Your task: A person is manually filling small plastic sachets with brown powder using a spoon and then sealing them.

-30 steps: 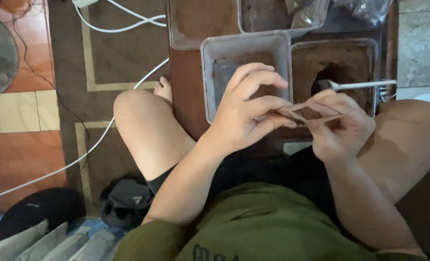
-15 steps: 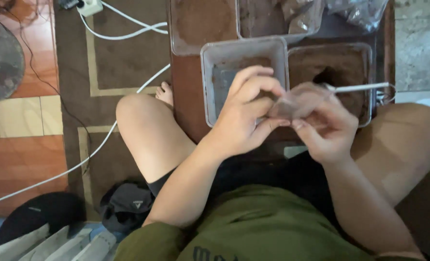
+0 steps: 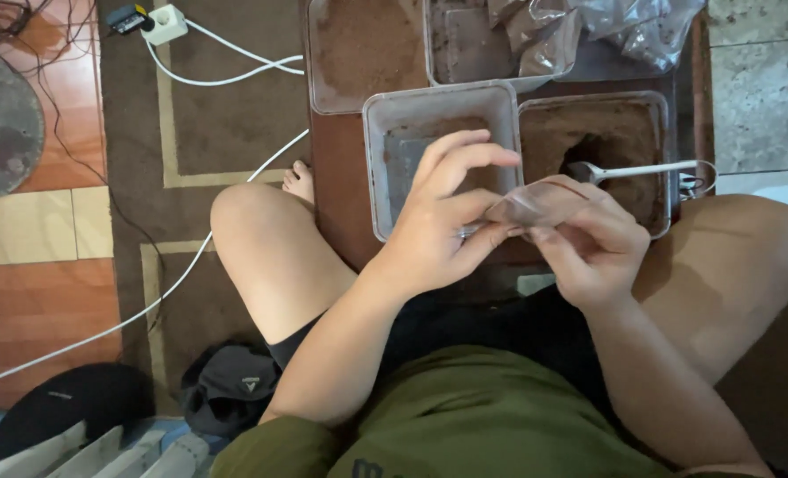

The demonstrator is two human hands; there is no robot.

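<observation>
Bag (image 3: 536, 202), small and clear, mid-frame: left hand (image 3: 443, 221) and right hand (image 3: 589, 243) both pinch it; keep its mouth above the tub (image 3: 593, 159) of brown powder.

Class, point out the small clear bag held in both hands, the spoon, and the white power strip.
small clear bag (image 3: 536, 205), head view, on its clear middle.
spoon (image 3: 646, 169), head view, on its white handle.
white power strip (image 3: 166, 24), head view, on its top face.

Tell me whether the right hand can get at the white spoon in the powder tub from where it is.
Probably yes. The white spoon lies in the tub of brown powder just beyond the right hand, handle uncovered. But both hands are pinching a small clear bag, so the right would have to let go first.
</observation>
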